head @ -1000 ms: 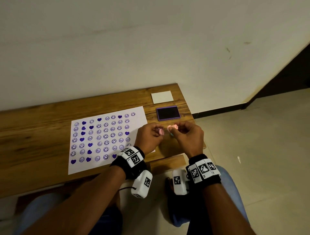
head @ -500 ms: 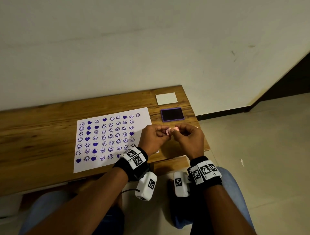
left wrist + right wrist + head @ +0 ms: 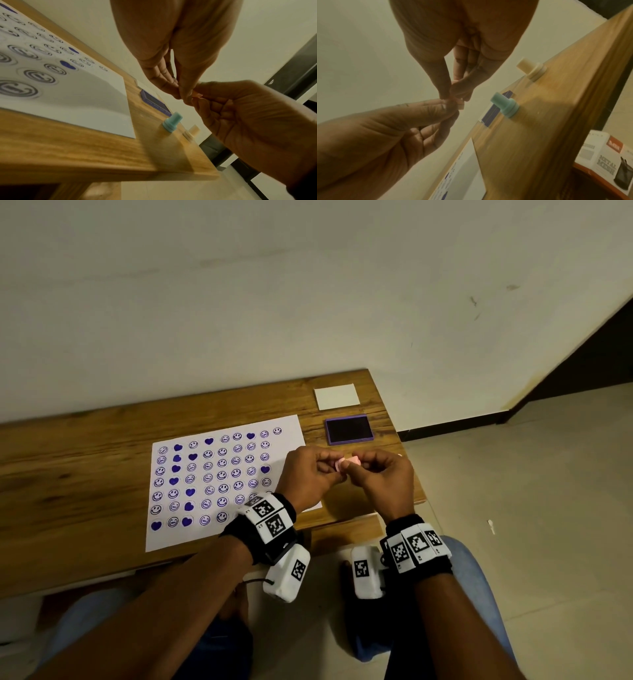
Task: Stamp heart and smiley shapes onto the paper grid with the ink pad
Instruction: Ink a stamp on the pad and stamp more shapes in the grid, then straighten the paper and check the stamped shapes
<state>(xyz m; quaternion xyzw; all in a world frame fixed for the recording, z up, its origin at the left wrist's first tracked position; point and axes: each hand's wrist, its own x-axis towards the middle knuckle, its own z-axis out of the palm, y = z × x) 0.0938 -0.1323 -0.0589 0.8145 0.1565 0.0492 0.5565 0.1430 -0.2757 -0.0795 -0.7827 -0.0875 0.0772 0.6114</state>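
Both hands hover over the table's right end and pinch a small pink stamp (image 3: 347, 463) between them. My left hand (image 3: 330, 470) holds its left end and my right hand (image 3: 363, 469) its right end, fingertips nearly touching. In the wrist views the pink stamp (image 3: 460, 105) is mostly hidden by fingers. The paper grid (image 3: 222, 481), filled with purple smileys and hearts, lies left of the hands. The purple ink pad (image 3: 348, 429) sits uncovered just beyond them.
A teal stamp (image 3: 171, 123) and a cream stamp (image 3: 192, 132) stand on the wooden table (image 3: 85, 474) under the hands, near its right edge. A white card (image 3: 336, 396) lies behind the ink pad. A printed box (image 3: 607, 155) sits below the table.
A second ago each hand held a separate pink piece a short way apart. The hands have come together and the pieces now meet as one between the fingertips.
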